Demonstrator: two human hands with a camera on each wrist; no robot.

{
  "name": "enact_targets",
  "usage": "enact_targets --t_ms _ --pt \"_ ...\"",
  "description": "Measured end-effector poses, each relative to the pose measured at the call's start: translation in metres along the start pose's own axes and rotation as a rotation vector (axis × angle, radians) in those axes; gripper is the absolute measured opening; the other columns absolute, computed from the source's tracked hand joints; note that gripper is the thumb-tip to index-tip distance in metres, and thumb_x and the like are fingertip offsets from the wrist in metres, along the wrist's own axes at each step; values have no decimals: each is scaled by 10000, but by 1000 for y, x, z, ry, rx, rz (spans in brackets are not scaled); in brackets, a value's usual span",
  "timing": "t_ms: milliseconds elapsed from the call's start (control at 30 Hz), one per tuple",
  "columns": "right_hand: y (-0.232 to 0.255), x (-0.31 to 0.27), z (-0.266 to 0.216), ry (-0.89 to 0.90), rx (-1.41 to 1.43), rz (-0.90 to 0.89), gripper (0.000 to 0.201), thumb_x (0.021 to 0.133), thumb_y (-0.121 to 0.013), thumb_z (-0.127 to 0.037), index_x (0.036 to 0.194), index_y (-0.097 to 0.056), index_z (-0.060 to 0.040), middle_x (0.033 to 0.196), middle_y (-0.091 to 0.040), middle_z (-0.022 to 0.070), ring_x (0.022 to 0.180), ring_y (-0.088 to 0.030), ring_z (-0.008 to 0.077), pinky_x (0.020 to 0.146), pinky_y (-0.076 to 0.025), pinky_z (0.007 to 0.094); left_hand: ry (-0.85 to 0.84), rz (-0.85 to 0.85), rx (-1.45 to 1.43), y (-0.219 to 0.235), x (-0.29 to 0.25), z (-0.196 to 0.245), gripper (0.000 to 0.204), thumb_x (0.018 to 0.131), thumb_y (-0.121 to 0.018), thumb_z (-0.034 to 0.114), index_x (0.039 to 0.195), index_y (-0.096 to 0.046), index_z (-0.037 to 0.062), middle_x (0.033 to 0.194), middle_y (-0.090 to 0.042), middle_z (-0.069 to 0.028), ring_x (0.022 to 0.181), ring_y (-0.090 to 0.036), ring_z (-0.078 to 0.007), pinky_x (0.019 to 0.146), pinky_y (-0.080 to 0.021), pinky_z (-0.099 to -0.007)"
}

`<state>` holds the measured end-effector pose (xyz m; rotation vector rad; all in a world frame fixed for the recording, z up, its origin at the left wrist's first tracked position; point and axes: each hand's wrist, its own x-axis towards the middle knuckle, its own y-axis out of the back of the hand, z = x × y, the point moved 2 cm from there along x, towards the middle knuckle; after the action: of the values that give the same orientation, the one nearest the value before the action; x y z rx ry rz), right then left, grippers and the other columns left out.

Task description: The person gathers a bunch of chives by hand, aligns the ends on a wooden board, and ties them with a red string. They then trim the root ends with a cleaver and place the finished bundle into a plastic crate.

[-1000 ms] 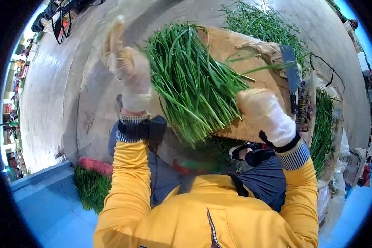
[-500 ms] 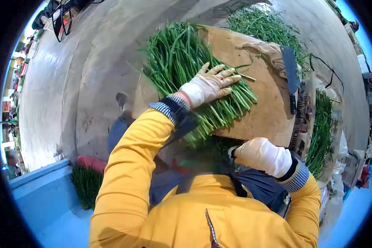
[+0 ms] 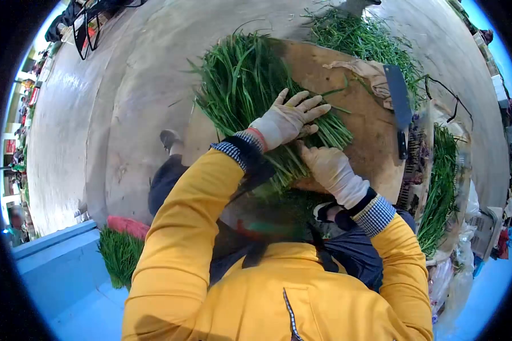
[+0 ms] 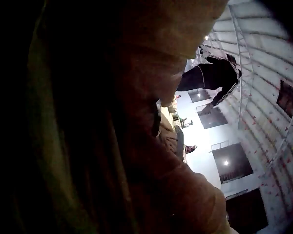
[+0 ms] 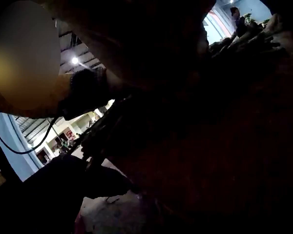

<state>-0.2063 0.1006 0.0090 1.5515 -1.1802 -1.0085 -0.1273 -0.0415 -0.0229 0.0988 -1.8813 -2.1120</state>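
Observation:
A thick bunch of garlic chives [image 3: 239, 79] lies on the wooden board [image 3: 375, 139], leaves to the upper left and pale cut ends to the lower right. My gloved left hand [image 3: 290, 118] rests flat across the stems, fingers spread. Close below it, my gloved right hand [image 3: 327, 167] touches the stem ends near the board's front edge; its fingertips are partly hidden, and I cannot tell if they curl round any stems. In the right wrist view dark stems [image 5: 102, 141] show beside the hand. The left wrist view is mostly blocked by the glove.
A cleaver [image 3: 400, 102] lies at the board's right side beside a crumpled cloth [image 3: 367, 74]. Loose green trimmings [image 3: 364, 45] are heaped behind the board. More chives [image 3: 441, 182] fill a crate at the right, and another bundle [image 3: 119, 256] stands at the lower left.
The left hand came from the left onto the bunch and stays there. The right hand dropped toward the lap, then rose up and left to the stem ends.

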Motion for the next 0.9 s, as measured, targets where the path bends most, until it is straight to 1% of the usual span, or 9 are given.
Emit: enact_targets --t_ms 100,333,367,500,600,700,733,833,900 --pt "-20 4 0 6 -214 -118 729 664 -705 -566 1154 -526 -56 793 -620 89 681 -633 264 566 -495 377 -1 12 8 -1 -1 1 595 903 -469 437 1445 -258 309 1485 -304 -11 1340 -319 -260 1053 -260 -586" --pt "5 -36 -9 367 24 -144 115 771 -560 -160 780 -630 -69 819 -649 114 807 -637 272 680 -516 357 19 -12 3 -1 -1 2 618 898 -465 455 1452 -253 281 1489 -299 -27 1353 -300 -271 1054 -251 -586" --pt "-28 -65 11 451 554 -75 115 790 -556 -159 813 -648 -95 688 -628 100 680 -650 295 587 -511 405 7 -9 -2 1 -2 2 630 895 -471 458 1454 -253 267 1495 -290 -38 1359 -289 -283 1057 -239 -591" --pt "126 -25 -34 454 553 -1010 245 878 -551 -274 1007 -635 -83 909 -656 155 892 -631 288 822 -490 368 10 -90 -27 2 3 0 651 895 -481 463 1465 -236 267 1505 -272 -42 1373 -260 -301 1061 -227 -597" --pt "143 20 124 399 866 -268 387 914 -526 -226 1263 -516 -59 1263 -567 119 1072 -581 248 901 -464 361 50 -26 -153 21 8 -2 662 898 -484 463 1472 -221 265 1516 -252 -45 1378 -251 -296 1064 -220 -595" --pt "203 65 180 -723 -336 486 682 879 -614 -345 1418 -296 -73 1078 -636 211 947 -639 332 794 -517 385 89 418 -283 88 -6 -11 634 901 -567 266 1455 -280 154 1462 -360 -82 1353 -317 -273 1084 -281 -427" --pt "187 60 179 -596 -349 620 613 872 -633 -326 1370 -375 -79 962 -666 192 800 -663 324 722 -533 391 118 551 -414 108 -22 -21 633 891 -597 197 1444 -299 117 1431 -410 -105 1338 -351 -276 1076 -303 -395" --pt "97 49 188 -236 82 507 151 805 -644 -202 856 -651 -61 827 -653 173 768 -639 328 703 -494 419 649 832 -504 109 -110 -39 640 883 -626 154 1415 -290 35 1243 -537 -120 1077 -527 -179 897 -458 -294" --pt "72 38 152 -424 118 170 232 782 -664 -122 995 -624 -40 893 -658 154 818 -629 236 732 -476 349 1016 811 -736 51 -169 -47 648 883 -638 148 1411 -288 15 1108 -559 -113 933 -525 -115 760 -484 -224"
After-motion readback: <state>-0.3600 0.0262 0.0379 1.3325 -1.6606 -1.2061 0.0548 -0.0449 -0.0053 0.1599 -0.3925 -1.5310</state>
